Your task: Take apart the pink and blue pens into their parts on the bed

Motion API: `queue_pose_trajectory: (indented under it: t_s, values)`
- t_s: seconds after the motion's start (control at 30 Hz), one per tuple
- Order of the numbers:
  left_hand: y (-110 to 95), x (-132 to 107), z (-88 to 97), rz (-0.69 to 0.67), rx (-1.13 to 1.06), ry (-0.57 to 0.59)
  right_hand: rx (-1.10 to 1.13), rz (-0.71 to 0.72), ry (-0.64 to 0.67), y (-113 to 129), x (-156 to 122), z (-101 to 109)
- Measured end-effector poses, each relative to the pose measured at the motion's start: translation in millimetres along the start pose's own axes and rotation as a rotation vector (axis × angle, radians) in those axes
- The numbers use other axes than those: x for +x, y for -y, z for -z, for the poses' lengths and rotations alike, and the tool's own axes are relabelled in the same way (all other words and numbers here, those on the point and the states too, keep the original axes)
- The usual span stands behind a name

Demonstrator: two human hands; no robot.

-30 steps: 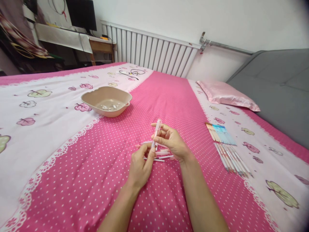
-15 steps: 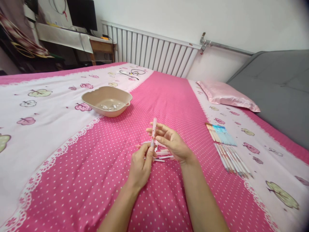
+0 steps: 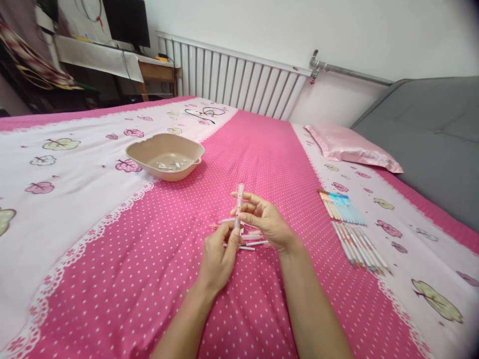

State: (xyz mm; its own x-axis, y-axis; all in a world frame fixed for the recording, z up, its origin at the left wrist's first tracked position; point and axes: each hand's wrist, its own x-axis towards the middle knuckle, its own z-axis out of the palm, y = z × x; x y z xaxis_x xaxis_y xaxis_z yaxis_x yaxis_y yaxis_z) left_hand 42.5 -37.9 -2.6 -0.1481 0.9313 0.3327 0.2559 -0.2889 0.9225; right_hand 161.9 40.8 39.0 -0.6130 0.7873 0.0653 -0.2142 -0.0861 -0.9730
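Note:
Both hands hold one pink pen (image 3: 239, 198) upright above the pink dotted bedspread (image 3: 157, 259). My left hand (image 3: 218, 258) pinches its lower end between thumb and fingertips. My right hand (image 3: 264, 222) wraps its fingers round the middle of the barrel. Under the hands lies a small loose heap of pink pens (image 3: 250, 239). At the right, two neat rows of pens rest on the bedspread: a blue-capped row (image 3: 342, 206) and a pale row (image 3: 359, 247) nearer to me.
A beige bowl (image 3: 165, 156) with small white bits inside sits at the upper left. A pink pillow (image 3: 352, 148) lies by the grey headboard (image 3: 430, 134). A radiator (image 3: 239, 82) lines the wall; a black cable (image 3: 205, 113) lies at the bed's far side.
The pen's top tilted from leaning right to nearly upright, and my right hand's fingers closed more snugly round the barrel. The left hand stayed put.

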Motion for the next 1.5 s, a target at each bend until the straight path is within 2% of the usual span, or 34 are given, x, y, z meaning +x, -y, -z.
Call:
queue_pose_trajectory:
  t_s: [0.2, 0.43, 0.53, 0.63, 0.73, 0.87, 0.97, 1.2, 1.5]
  values:
    - [-2.7, 0.1, -1.2, -0.022, -0.014, -0.015, -0.058, 0.021, -0.002, 0.9, -0.5, 0.0]
    - [0.1, -0.2, -2.2, 0.055, 0.103, -0.172, -0.127, 0.035, 0.000, -1.5, 0.6, 0.7]
    - [0.4, -0.5, -2.4, 0.084, 0.114, -0.197, -0.132, 0.024, -0.005, -3.2, 1.6, -0.6]
    - [-0.1, 0.3, -2.3, 0.080, 0.106, -0.183, -0.140, 0.017, -0.020, -4.7, 2.4, -1.9]
    - [-0.1, 1.3, -1.3, 0.032, 0.050, -0.119, -0.131, 0.029, -0.006, -4.8, 2.0, -1.7]
    - [-0.2, 1.0, 0.6, 0.013, -0.087, -0.002, -0.059, 0.021, 0.083, -1.6, -0.8, 0.5]
    - [-1.2, -0.1, 1.2, 0.029, -0.135, 0.043, -0.035, -0.007, 0.168, -0.2, -2.5, 2.5]
    - [-5.2, 1.5, 0.7, 0.060, -0.127, 0.040, -0.067, -0.020, 0.115, -1.7, -1.8, 3.9]
    - [-0.9, 1.7, -0.5, 0.065, -0.063, -0.006, -0.078, -0.066, 0.028, -5.1, -0.9, 3.5]
